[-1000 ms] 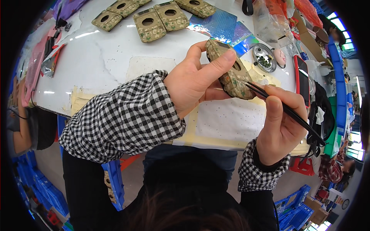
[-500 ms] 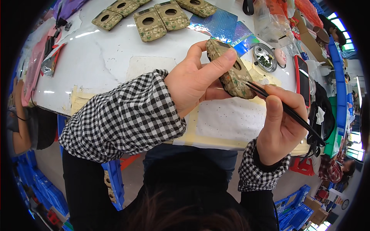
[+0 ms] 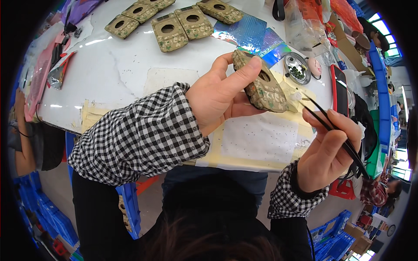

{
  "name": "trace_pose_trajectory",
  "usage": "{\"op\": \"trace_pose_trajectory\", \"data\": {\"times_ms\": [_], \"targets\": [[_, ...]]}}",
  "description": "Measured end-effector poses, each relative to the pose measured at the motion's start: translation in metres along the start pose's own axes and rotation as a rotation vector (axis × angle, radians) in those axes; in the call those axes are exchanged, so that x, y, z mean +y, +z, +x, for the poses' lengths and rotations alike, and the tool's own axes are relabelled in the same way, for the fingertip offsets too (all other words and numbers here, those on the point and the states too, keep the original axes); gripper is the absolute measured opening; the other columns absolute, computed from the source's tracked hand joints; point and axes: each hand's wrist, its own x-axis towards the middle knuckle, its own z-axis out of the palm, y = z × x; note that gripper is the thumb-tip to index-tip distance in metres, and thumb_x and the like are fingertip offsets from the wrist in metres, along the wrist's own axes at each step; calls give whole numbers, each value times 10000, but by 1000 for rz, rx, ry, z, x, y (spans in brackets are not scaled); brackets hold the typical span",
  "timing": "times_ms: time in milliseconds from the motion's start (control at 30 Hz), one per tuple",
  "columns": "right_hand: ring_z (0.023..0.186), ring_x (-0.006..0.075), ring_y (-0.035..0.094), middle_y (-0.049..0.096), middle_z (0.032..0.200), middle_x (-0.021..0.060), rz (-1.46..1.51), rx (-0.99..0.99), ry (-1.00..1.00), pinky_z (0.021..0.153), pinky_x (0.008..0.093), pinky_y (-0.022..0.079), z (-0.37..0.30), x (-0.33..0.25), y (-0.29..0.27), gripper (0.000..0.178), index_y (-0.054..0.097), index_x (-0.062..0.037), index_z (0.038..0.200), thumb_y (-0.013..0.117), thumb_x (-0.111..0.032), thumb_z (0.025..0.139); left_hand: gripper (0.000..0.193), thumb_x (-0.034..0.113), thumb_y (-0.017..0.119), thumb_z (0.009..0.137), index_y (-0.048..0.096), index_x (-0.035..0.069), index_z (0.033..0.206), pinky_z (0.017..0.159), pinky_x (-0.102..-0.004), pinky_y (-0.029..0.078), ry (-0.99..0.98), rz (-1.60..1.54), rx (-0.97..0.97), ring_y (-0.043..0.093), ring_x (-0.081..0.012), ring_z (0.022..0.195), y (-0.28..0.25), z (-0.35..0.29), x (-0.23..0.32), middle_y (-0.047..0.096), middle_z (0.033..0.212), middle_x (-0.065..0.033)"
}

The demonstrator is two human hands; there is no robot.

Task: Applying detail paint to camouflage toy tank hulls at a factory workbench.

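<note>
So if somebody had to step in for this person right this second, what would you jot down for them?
Left hand: holds one camouflage-patterned case up off the table, thumb and fingers around it.
Right hand: pinches black tweezers, tips close to the case's right edge.
On the white table: five more such cases in a row at the far side, a small metal dish of tiny pieces to the right.
Done: cannot tell from here.
Left: the tweezer work on the held case appears unfinished.

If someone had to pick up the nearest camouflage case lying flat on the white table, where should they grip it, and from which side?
Probably from above, pinching the two long edges of the camouflage case. It lies flat, hole up, with a neighbouring case close on its right, so a narrow pinch across its width fits better than a sideways grab.
</note>
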Motion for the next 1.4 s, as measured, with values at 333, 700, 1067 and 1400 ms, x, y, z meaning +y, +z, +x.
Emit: {"op": "trace_pose_trajectory", "data": {"times_ms": [333,700,1067,1400], "targets": [[765,205,563,609,782,89,-801,-82,-160,724,298,434,18,15,-31,60,650,-13,892,629,-5,837,600,430,467,960,258,14,1339,877,-318,549,-55,40,-20,616,-217,1037,-2,1,0,519,1205,-151],[674,206,560,616,726,81,-799,-144,-160,625,290,434,22,31,-29,112,659,-15,845,725,-16,755,600,447,448,964,266,19,1343,876,-318,548,-108,44,-24,616,-212,1035,1,0,3,510,1223,-136],[747,97,527,613,848,77,-28,-42,18,709,216,398,12,12,3,117,577,18,924,579,-99,923,621,469,450,957,277,16,1345,883,-331,545,-174,38,-88,611,-212,1046,3,-2,5,523,1201,-130],[774,139,621,595,831,86,42,-130,104,727,232,459,13,14,12,103,539,25,924,541,-77,942,490,433,328,1002,386,74,1330,834,-315,565,-211,67,12,625,-181,1030,14,-5,8,569,1209,-91]]}}
